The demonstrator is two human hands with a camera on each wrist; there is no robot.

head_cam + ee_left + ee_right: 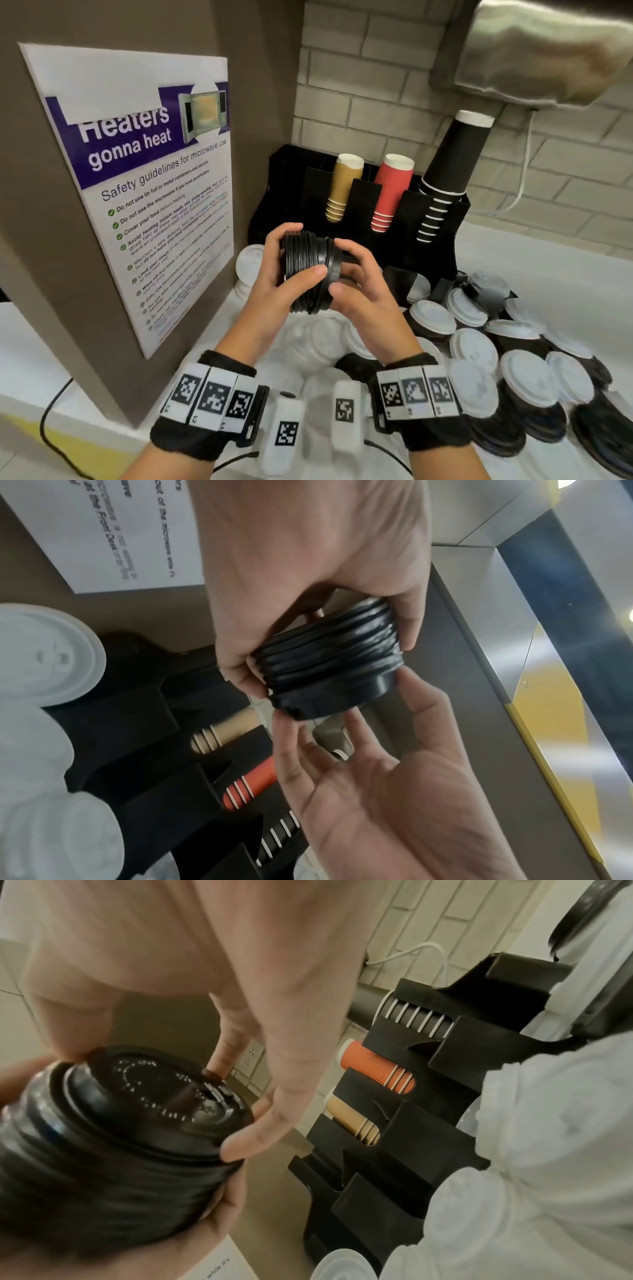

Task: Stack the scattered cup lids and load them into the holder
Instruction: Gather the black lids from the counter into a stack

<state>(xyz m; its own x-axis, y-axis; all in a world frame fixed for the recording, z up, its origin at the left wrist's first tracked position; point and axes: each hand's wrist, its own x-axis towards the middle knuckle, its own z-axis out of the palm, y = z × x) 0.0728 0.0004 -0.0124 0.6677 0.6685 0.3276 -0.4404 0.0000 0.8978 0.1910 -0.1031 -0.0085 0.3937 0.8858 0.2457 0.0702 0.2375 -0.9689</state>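
Nearest the viewer, both wrists wear black bands [209, 397] set with square black-and-white coded markers. Above the white worktop [30, 363], the left hand [274, 274] grips a sideways stack of black lids [310, 270], fingers [240, 669] and thumb curled round its ribbed rims. The right hand [359, 284] meets the stack's other end; its fingers [274, 1118] lie fairly straight and spread, their tips on the rim of the end lid, whose raised lettering is too blurred to read.

To the right, loose white lids [476, 349] lie heaped over black ones on the worktop, and more white lids [248, 263] sit by the wall on the left.

Behind the hands stands the black holder [404, 219], its slots carrying stacked tan cups [342, 186], red ribbed cups [390, 192] and black cups [448, 178].

On the brown wall to the left hangs a poster [144, 178] headed "Heaters gonna heat", then "Safety guidelines for microwave use", with green-ticked lines including "Cover your food before heating"; the lower lines are illegible.
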